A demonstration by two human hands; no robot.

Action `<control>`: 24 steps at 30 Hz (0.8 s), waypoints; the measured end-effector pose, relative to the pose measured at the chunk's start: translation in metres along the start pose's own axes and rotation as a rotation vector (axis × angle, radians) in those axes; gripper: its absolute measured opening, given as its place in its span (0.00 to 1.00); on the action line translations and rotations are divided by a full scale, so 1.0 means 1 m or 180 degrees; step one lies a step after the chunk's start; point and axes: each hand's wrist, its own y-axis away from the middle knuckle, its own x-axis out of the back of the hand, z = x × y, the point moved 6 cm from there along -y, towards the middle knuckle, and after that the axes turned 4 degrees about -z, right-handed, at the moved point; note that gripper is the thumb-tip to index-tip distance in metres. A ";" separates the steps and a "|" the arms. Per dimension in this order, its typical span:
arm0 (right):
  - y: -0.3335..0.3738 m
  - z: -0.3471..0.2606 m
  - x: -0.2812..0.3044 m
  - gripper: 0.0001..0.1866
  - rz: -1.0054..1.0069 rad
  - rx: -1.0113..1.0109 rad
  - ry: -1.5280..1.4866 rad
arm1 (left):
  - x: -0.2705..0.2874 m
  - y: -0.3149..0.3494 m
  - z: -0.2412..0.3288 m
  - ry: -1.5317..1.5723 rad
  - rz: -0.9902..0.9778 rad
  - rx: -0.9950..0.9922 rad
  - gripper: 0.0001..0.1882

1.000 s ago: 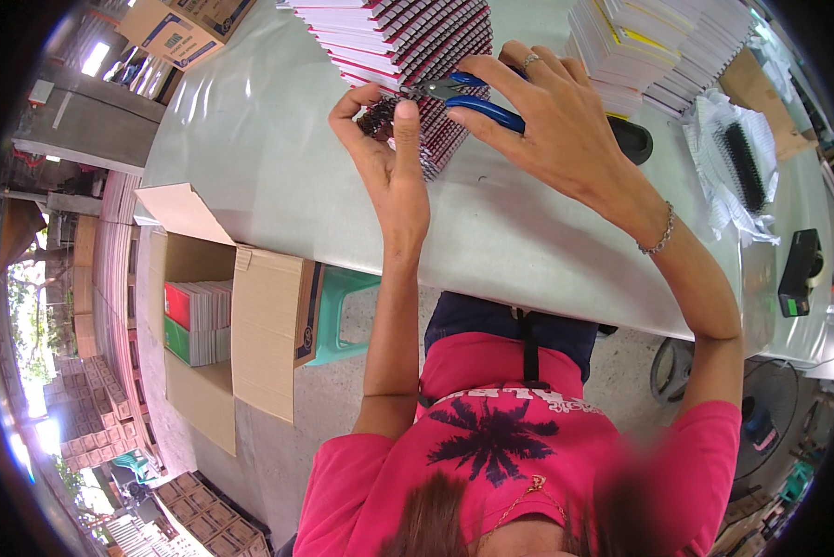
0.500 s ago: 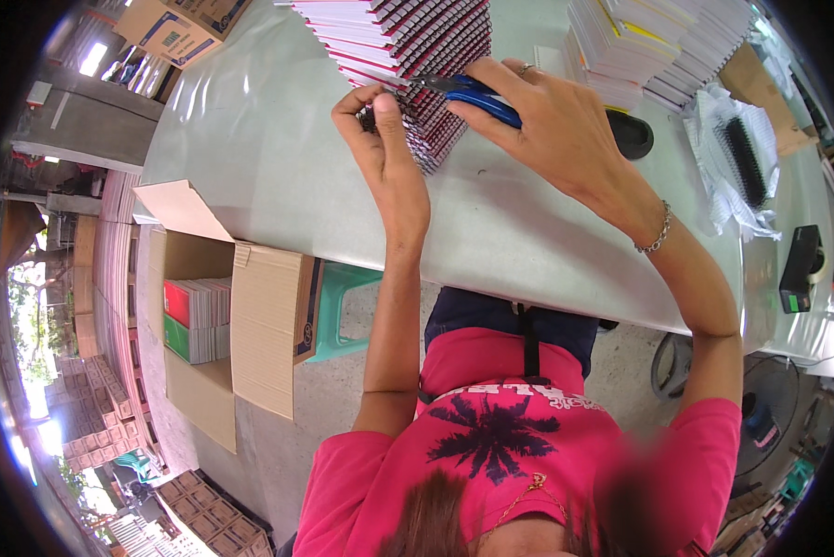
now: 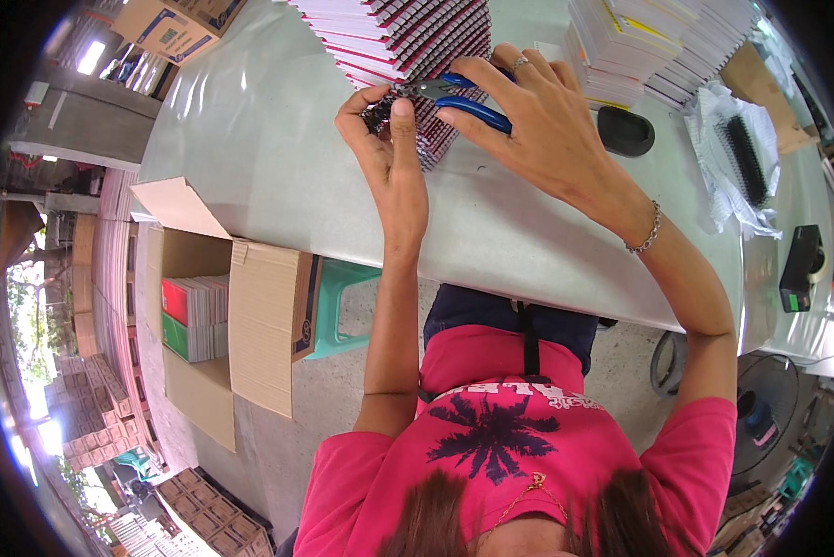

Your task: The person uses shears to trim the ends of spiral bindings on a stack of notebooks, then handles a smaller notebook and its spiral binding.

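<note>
In my right hand (image 3: 552, 125) is a pair of blue-handled wire cutters (image 3: 477, 113), its handles spread apart. The cutters' jaws reach to the near left edge of a tall stack of spiral-bound notebooks (image 3: 371, 42) with white pages, red covers and dark wire bindings. Beside those jaws, my left hand (image 3: 394, 158) is curled, thumb up, at the near corner of the stack. Between its fingers and palm sits a tangle of dark wire (image 3: 377, 115); the fingertips partly hide it. A small dark wire scrap (image 3: 481, 168) lies on the table (image 3: 278, 167).
More bound notebooks (image 3: 621, 56) are piled at the far right, near a black oval tray (image 3: 625, 132). Bubble wrap holding black coils (image 3: 737, 162) and a tape dispenser (image 3: 801, 269) lie farther right. An open carton (image 3: 264, 325) with books stands left, by a green stool (image 3: 343, 311).
The cutters' handles have opened wider, and my right hand has shifted slightly left. The jaws now sit nearer my left fingertips. My left hand has barely moved.
</note>
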 end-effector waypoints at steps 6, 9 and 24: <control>-0.004 0.003 -0.006 0.18 -0.0366 -0.0150 -0.0176 | 0.001 -0.001 -0.002 -0.0285 0.0082 -0.0123 0.16; -0.001 0.005 -0.009 0.17 -0.0594 -0.0403 -0.0429 | 0.001 0.000 0.000 -0.0300 0.0141 -0.0079 0.17; 0.006 0.002 -0.009 0.21 -0.0230 -0.0128 -0.0034 | 0.005 0.001 -0.012 -0.0384 -0.0014 -0.0125 0.16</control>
